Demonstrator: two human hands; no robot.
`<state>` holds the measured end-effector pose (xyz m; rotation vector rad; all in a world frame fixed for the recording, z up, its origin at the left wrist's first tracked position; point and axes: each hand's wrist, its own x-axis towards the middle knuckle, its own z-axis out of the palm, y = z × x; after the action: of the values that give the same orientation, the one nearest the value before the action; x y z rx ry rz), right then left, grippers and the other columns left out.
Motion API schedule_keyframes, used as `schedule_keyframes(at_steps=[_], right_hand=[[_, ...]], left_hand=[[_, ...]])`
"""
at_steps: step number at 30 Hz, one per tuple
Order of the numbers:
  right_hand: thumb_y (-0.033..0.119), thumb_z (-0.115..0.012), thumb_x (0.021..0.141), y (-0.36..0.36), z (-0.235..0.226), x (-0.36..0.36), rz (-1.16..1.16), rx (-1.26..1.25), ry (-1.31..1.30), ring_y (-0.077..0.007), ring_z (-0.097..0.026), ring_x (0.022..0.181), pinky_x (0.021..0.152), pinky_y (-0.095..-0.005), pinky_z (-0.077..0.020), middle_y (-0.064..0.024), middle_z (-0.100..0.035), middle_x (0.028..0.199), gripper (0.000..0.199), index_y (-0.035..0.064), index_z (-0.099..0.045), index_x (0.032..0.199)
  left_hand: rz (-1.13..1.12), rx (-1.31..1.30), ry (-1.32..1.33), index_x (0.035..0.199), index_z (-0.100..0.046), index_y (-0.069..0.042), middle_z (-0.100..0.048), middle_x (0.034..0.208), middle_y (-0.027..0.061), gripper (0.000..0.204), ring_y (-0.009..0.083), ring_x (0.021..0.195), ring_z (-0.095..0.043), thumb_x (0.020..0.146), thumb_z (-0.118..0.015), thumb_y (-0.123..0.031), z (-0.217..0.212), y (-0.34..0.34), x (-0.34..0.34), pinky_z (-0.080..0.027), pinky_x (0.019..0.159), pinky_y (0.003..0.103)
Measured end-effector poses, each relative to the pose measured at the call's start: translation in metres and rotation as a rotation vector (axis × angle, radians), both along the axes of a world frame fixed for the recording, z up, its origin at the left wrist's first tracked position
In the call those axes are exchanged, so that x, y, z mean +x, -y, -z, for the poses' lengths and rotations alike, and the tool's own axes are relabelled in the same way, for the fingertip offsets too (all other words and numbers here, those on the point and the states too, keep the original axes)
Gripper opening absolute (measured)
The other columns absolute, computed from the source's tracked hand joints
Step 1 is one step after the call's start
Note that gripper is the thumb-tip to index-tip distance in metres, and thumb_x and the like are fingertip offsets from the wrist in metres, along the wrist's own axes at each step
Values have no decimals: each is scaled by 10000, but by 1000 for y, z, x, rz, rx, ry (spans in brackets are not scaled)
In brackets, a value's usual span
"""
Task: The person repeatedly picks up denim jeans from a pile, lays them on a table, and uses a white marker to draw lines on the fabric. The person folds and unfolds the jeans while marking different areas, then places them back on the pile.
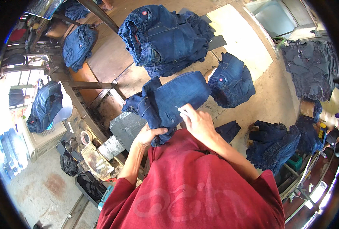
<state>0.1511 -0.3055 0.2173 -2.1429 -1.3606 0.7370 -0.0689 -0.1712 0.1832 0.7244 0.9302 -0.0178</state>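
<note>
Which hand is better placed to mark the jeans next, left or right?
Right, probably. The right hand already holds a small white stick against the jeans, while the left hand grips the bunched lower edge, holding the fabric.

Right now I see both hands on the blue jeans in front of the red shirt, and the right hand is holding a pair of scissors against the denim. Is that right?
Not quite. The head view shows the right hand holding a small white stick-like piece, not scissors, against the blue jeans. The left hand does grip the jeans' lower edge, in front of the red shirt.

Bright daylight from the left, sharp centre, fisheye-bent dark rim.
</note>
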Motion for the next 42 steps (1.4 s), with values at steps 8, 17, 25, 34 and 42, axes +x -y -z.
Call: schedule_keyframes(at_steps=[8, 17, 25, 34, 42], right_hand=[[225, -633, 1016, 0, -36, -56, -180, -204, 124, -325, -720, 521, 499, -465, -564, -145, -700, 601, 164, 63, -629, 1043], [231, -667, 990, -3, -41, -73, 30, -180, 336, -325, -707, 497, 479, -469, -555, -144, -703, 604, 145, 93, -653, 1033], [218, -699, 947, -5, -41, -89, 73, -147, 418, -300, -705, 502, 497, -440, -561, -98, -702, 604, 167, 77, -662, 1027], [262, -797, 1003, 9, 48, 9, 849, 272, -312, -150, -496, 466, 484, -322, -443, 26, -587, 686, 203, 143, -639, 960], [368, -907, 925, 14, 174, 135, 1410, 57, -1406, -69, -279, 427, 429, -269, -223, 110, -293, 563, 460, 263, -474, 808]], left_hand=[[149, -53, 78, 1351, -698, 11, -769, 1276, 92, 513, 222, 1165, -713, 853, -818, 34, 11, -10, -13, -532, 1088, 381], [197, -98, 150, 1338, -710, 30, -772, 1281, 115, 501, 256, 1186, -718, 847, -809, 42, 18, -21, -16, -523, 1113, 401], [272, -125, 206, 1337, -728, 0, -779, 1271, 91, 507, 243, 1186, -712, 839, -819, 29, 29, -28, -23, -499, 1114, 376], [133, -99, 2, 1515, -559, 5, -719, 1381, 106, 681, 245, 1253, -677, 888, -827, 21, 38, -22, -26, -506, 1136, 386], [-606, -58, -12, 1461, -585, -16, -701, 1413, 149, 499, 322, 1243, -702, 1026, -750, -196, 20, -16, -62, -560, 1089, 520]])
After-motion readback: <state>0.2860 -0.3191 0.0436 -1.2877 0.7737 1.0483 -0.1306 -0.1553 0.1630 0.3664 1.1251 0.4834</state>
